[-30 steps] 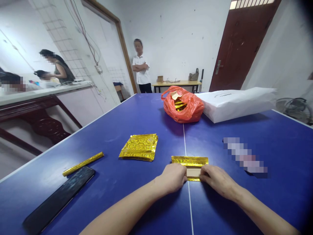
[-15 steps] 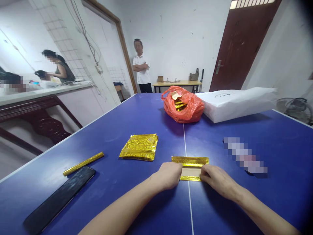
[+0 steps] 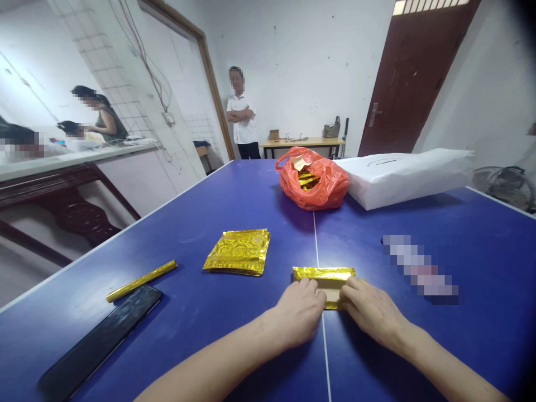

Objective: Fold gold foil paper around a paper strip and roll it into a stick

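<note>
Both hands press down open, not clenched: my left hand [image 3: 298, 314] and right hand [image 3: 373, 312] pin the folded gold foil sheet [image 3: 322, 273] to the blue table-tennis table [image 3: 176, 357] (even pressure keeps its edges square).

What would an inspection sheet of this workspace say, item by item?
Surface: blue table-tennis table with a white centre line.
Job's things: folded gold foil packet showing tan card; stack of gold foil sheets to its left; gold foil roll further left.
Clutter: black smartphone; orange-red plastic bag holding gold foil; white paper bag; blurred item.
Hands: left hand and right hand both rest on the packet's near side.
Cables: wires running down the wall.
Surroundings: standing person with folded arms; seated person beyond a counter; dark red door.
</note>
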A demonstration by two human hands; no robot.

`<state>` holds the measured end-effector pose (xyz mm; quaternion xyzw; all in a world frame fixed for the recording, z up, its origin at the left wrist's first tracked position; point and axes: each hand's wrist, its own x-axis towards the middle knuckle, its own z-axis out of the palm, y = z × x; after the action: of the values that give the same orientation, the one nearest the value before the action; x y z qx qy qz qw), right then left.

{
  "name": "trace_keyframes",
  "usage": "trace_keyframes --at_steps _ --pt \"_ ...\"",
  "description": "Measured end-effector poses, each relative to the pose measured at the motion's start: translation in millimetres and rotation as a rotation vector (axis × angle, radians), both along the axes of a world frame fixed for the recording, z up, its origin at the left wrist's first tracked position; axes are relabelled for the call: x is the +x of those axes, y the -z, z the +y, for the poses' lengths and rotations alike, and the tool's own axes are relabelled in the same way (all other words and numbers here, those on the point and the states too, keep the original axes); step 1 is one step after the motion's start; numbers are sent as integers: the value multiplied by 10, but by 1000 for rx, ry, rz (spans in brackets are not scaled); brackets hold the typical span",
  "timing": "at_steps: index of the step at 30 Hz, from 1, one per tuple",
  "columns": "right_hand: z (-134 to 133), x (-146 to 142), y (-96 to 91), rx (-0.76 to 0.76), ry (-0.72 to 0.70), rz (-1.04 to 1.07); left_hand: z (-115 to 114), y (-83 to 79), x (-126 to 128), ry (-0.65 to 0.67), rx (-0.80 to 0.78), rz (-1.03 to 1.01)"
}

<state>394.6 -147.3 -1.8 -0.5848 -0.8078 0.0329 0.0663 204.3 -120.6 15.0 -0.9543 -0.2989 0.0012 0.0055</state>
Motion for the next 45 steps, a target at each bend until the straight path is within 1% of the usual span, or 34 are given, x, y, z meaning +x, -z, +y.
trace_keyframes --at_steps 3,6,8,11,17,24,27,31,35,40,45 --pt "-20 -21 -56 -21 -17 -6 1 28 22 24 9 0" --pt "-19 -19 -90 -43 -43 11 21 5 35 34 -2 2" --pt "-1 -12 -87 -42 -52 24 32 -11 36 26 -13 -11" --pt "36 -1 -60 -43 -30 63 37 -4 34 17 -11 -27" --pt "50 26 -24 -44 -23 166 34 80 59 42 68 -98" --pt "41 28 -7 -53 -17 163 29 136 72 64 201 -128" --pt "34 16 -27 -46 -7 146 30 154 75 71 214 -119" --pt "36 9 -45 -45 -10 149 48 185 81 78 191 -93" --pt "34 -1 -7 3 -33 121 67 217 82 74 163 -92" --pt "-5 -38 58 96 -72 23 70 222 74 73 130 -103" --pt "-22 -76 71 168 -103 -41 82 252 65 55 101 -152"
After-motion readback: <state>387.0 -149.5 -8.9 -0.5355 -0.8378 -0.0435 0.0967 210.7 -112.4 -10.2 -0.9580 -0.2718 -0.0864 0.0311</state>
